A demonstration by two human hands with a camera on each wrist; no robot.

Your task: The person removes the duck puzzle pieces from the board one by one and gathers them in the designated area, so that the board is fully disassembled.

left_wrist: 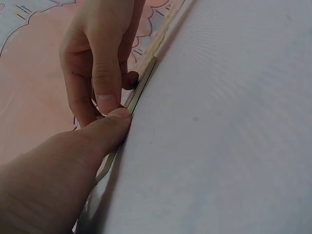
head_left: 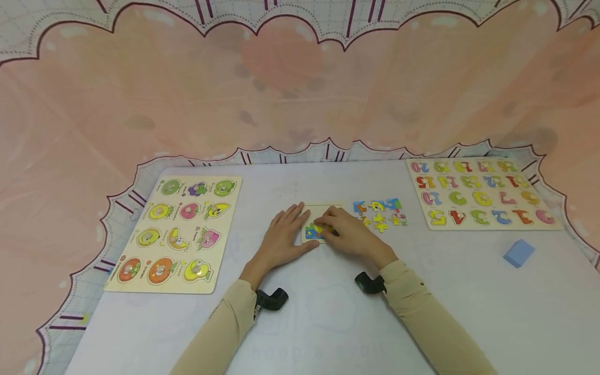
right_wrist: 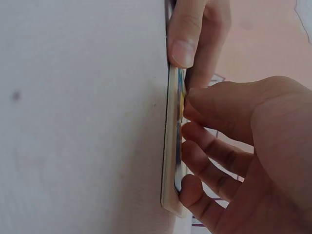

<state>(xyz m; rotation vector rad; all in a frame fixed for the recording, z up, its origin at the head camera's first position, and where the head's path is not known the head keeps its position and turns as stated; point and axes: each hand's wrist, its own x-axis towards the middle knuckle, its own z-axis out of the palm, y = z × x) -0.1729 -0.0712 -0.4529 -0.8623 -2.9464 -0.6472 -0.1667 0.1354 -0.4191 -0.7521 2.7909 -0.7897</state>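
Observation:
A small jigsaw board with a pale wooden frame lies in the middle of the table, with blue, green and yellow pieces set in its lower left part. My left hand rests along the board's left side, fingers extended, thumb at the near edge. Over the board, my right hand has bent fingers and pinches a yellow puzzle piece against the surface; the fingers hide most of it. Just right of the board lie several loose puzzle pieces, blue along the far row and yellow nearer.
On the left is a fruit peg board. A number puzzle board lies at the back right, with a blue block nearer than it. A patterned curtain hangs behind the white table.

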